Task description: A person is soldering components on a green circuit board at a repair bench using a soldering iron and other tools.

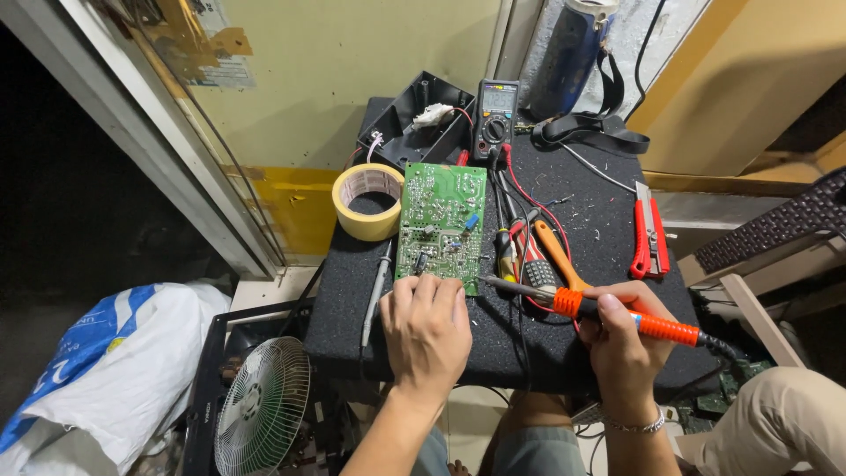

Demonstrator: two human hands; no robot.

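Note:
A green circuit board [441, 216] lies flat on a dark felt-covered work surface [599, 220]. My left hand [426, 330] rests on the surface at the board's near edge, fingertips touching that edge. My right hand [624, 339] grips an orange-handled soldering iron [617, 316] like a pen. Its metal tip points left and hovers just off the board's near right corner.
A roll of yellow tape [368, 201] sits left of the board. Behind are a multimeter [495, 119] with red and black leads and an open black casing [414, 123]. Screwdrivers [546, 256], red cutters [649, 234], a small fan [263, 405] and a white sack [115, 370] are around.

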